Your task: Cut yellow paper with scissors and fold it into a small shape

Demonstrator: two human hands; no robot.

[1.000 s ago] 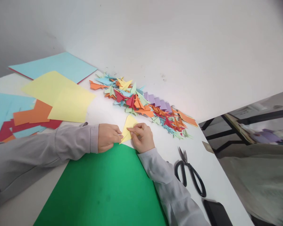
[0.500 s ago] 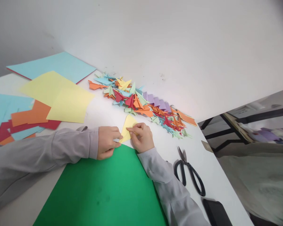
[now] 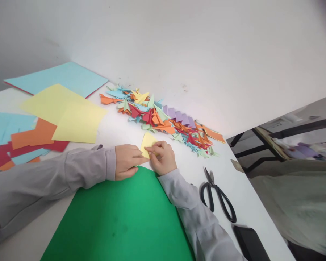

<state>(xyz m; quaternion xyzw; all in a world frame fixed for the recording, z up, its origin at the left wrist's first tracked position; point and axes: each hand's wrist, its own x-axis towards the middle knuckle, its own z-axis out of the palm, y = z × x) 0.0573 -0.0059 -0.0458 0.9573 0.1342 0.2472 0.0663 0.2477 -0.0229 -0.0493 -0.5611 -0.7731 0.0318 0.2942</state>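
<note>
At the far left of the bench [image 3: 250, 197], a pale blue sheet [image 3: 0, 127] is partly covered by loose orange, red and blue paper pieces [image 3: 45, 131]. Behind them a larger blue sheet [image 3: 57, 77], edged with red below, is overlapped by big yellow sheets [image 3: 80, 121]. The left hand [image 3: 128, 162] is held palm down with its fingers stretched out and close together; the thumb is set a little apart, and the lower edge of a small yellow paper [image 3: 147, 139] is touched by the extended forefinger. That paper is placed between the two hands, just beyond the tip of a green sheet [image 3: 119, 217]. The right hand [image 3: 162, 157] is curled to a narrow pinch, and the same paper is held by its thumb and forefinger. Beyond the hands, a long heap of folded paper shapes [image 3: 159, 116] is spread rightward along the wall [image 3: 195, 72]. At right, black-handled scissors [image 3: 215, 190] are laid with blades slightly parted, and a dark flat object [image 3: 250, 242] is seen nearer the bench edge.
</note>
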